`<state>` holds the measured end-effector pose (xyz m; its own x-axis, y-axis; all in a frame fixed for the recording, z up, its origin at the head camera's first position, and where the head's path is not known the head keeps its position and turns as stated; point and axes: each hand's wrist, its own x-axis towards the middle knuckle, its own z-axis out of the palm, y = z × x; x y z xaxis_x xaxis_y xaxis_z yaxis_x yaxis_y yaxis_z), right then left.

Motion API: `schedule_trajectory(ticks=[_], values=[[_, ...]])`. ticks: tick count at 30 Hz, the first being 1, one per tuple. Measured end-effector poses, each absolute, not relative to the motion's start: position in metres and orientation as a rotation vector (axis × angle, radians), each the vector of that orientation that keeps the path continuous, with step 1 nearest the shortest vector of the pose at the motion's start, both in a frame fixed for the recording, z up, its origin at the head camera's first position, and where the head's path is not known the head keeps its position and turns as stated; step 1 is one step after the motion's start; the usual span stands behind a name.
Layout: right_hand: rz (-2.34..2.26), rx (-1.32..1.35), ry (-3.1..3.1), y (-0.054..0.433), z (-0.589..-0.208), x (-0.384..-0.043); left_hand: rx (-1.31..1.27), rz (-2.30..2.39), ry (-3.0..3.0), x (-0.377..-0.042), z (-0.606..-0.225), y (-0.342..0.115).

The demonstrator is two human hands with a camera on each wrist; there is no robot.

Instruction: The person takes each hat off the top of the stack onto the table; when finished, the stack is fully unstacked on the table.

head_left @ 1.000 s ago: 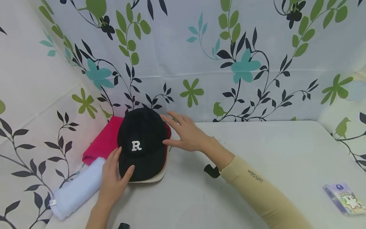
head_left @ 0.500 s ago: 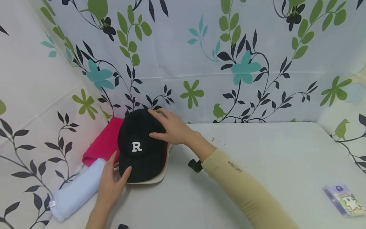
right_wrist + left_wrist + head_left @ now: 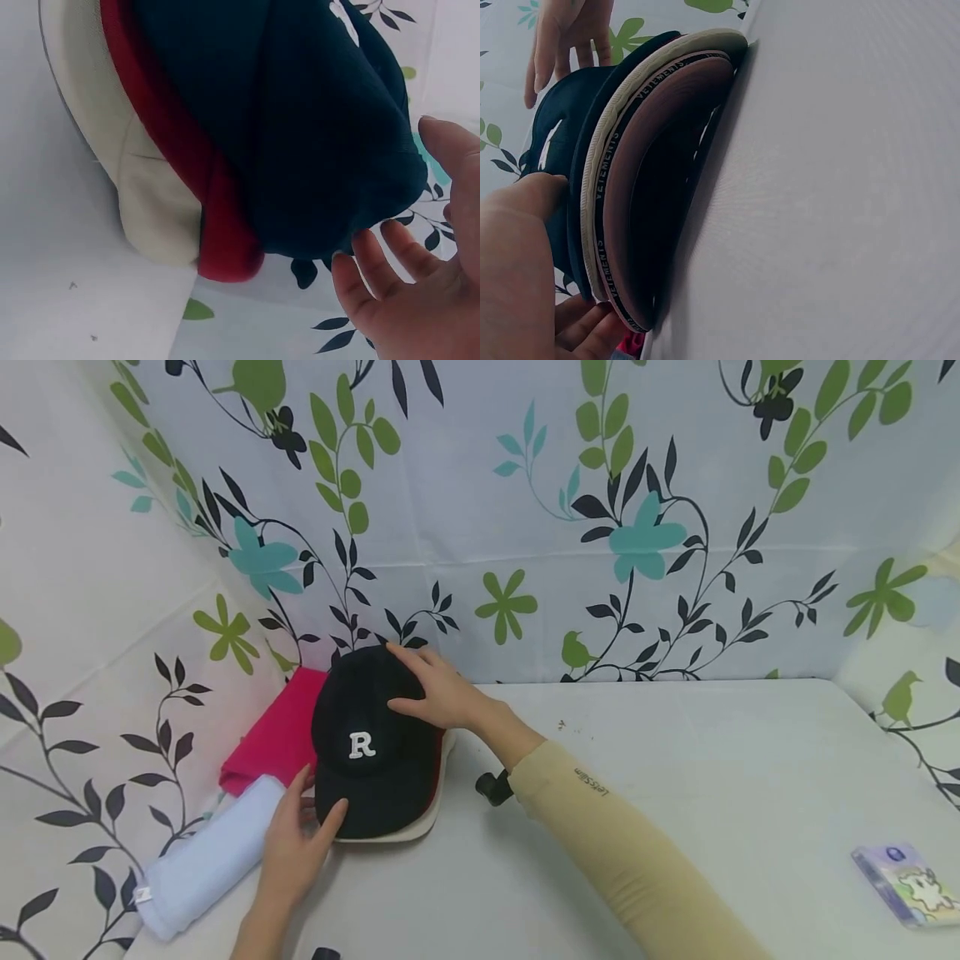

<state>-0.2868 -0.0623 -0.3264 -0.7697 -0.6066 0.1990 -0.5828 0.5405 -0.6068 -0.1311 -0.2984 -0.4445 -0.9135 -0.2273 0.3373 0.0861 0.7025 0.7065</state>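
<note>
A black baseball cap [image 3: 367, 785] with a white letter R lies on top of a stack of caps at the table's back left. Under it show a red-edged cap [image 3: 229, 240] and a cream cap [image 3: 161, 217]. A dusty-pink brim with a lettered dark band [image 3: 630, 165] lies lowest in the left wrist view. My left hand [image 3: 292, 843] is at the brim's left side, thumb over the black brim, fingers by the edge, partly hidden. My right hand [image 3: 442, 693] spreads around the crown's right side, its fingers loosely bent; firm contact is unclear.
Left of the caps lie a folded bright pink cloth [image 3: 273, 731] and a rolled light blue towel [image 3: 213, 852]. A small pastel card box [image 3: 907, 885] sits at the right of the white table [image 3: 675, 777]. Leaf-patterned fabric [image 3: 450, 527] hangs behind.
My right hand has moved left, from beside the stack to over the black cap's crown. My left hand has shifted slightly along the brim's edge, its fingers a little more bent. The caps stay put.
</note>
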Motion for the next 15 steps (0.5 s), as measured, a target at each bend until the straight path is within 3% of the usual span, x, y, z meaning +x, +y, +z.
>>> schedule_trajectory(ticks=[15], values=[[-1.192, -0.964, 2.676, -0.077, -0.328, -0.292, 0.177, -1.056, -2.45, -0.132, -0.446, -0.297]])
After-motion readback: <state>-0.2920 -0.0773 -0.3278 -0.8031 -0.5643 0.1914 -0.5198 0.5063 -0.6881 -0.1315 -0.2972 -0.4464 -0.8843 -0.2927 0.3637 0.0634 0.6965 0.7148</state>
